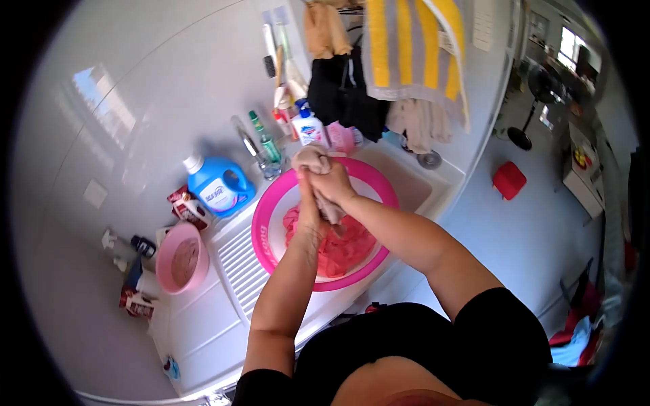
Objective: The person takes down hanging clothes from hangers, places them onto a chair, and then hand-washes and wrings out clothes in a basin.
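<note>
Over a pink-rimmed basin (260, 238), both my hands are closed around a wet, beige piece of cloth (311, 158). My left hand (308, 203) presses against its left side, with the fingers partly hidden. My right hand (333, 183) wraps it from the right. Part of the cloth bunches above the hands, and a tail hangs down below them. Red cloth (342, 250) lies crumpled inside the basin, under the hands.
The basin stands on a white sink with a ribbed washboard (245, 271). A blue detergent jug (220, 187), a faucet (252, 143) and a hand soap bottle (310, 127) stand behind. A pink bowl (181, 258) sits left. A striped towel (413, 54) hangs above right.
</note>
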`<state>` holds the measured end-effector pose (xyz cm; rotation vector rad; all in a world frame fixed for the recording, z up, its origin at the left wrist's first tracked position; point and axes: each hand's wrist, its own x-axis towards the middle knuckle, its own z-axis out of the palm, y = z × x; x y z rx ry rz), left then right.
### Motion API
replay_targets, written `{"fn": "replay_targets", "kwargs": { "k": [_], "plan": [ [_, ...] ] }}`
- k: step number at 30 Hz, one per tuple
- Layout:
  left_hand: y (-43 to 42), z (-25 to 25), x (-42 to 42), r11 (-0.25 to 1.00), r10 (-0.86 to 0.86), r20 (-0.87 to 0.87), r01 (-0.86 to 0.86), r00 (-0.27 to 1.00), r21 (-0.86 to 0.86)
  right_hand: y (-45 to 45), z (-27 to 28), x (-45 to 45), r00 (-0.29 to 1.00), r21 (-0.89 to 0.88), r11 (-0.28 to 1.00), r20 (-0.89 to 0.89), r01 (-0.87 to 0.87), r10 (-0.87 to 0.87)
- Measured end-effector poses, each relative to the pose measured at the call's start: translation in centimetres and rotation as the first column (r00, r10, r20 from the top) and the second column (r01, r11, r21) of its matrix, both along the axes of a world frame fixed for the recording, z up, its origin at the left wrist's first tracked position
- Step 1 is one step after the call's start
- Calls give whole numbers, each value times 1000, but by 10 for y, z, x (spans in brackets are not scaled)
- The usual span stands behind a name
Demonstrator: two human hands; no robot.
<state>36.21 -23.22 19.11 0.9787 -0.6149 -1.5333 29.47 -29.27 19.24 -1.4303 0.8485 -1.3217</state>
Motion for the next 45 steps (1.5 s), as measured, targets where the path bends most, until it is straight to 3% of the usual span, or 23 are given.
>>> {"fn": "replay_targets", "kwargs": {
  "k": [1,2,3,4,6,8,10,14,16,20,23,25,27,29,31,32,33,34,35,37,42,44,45],
  "plan": [
    [1,-11,5,996,-85,-19,85,996,23,3,5,-2,999,36,999,50,-10,8],
    [12,-5,0,998,-67,17,66,998,7,2,4,-5,990,-65,997,-129,42,-50],
    [8,-14,9,987,-159,65,160,985,-9,-2,3,-6,994,62,997,-91,-50,56],
    [7,-25,17,967,-251,112,255,961,-18,-5,2,-5,987,189,972,-42,-143,153],
    [15,-10,20,961,-275,126,277,953,5,-6,3,0,888,105,901,252,-420,385],
    [14,-9,22,952,-305,142,305,942,20,-2,15,-17,778,166,762,187,-626,599],
    [8,-21,26,977,-212,125,208,969,48,-17,26,-33,694,197,702,-116,-685,710],
    [18,-3,27,961,-276,213,267,937,70,-10,39,-35,770,53,772,-63,-633,635],
    [21,7,25,959,-280,212,264,936,101,-8,45,-36,643,90,636,115,-766,757],
    [23,22,23,951,-309,293,288,905,111,-4,44,-31,624,116,614,152,-781,766],
    [21,27,18,961,-268,514,265,815,81,3,46,-20,756,131,744,122,-655,643],
    [9,5,20,961,-269,527,262,806,89,14,53,-17,866,209,840,99,-500,491],
    [11,14,15,962,-264,541,255,798,94,9,46,-15,879,200,857,48,-474,475],
    [17,26,12,956,-291,676,230,677,181,0,34,-9,888,189,872,-3,-451,460],
    [8,4,13,971,-236,676,188,698,146,-11,22,-1,913,65,913,-51,-402,405],
    [9,7,11,983,-183,676,148,714,109,-8,23,-2,912,65,912,-51,-404,408],
    [11,10,14,984,-180,677,145,714,108,-6,25,-3,900,201,879,44,-433,434],
    [14,16,21,963,-268,625,209,733,168,-5,28,-4,885,328,822,140,-465,444],
    [17,24,25,935,-354,567,274,743,224,-9,25,-6,883,326,821,143,-469,447],
    [22,25,31,926,-379,474,321,795,200,-23,24,-12,693,265,640,250,-721,676],
    [24,12,40,877,-475,116,459,872,139,-17,31,-18,775,398,664,318,-633,547],
    [22,6,44,854,-511,36,503,859,137,-20,30,-19,632,372,515,528,-772,567],
    [21,5,45,828,-543,-48,545,838,133,-26,22,-16,648,330,562,477,-758,594]
  ]
}}
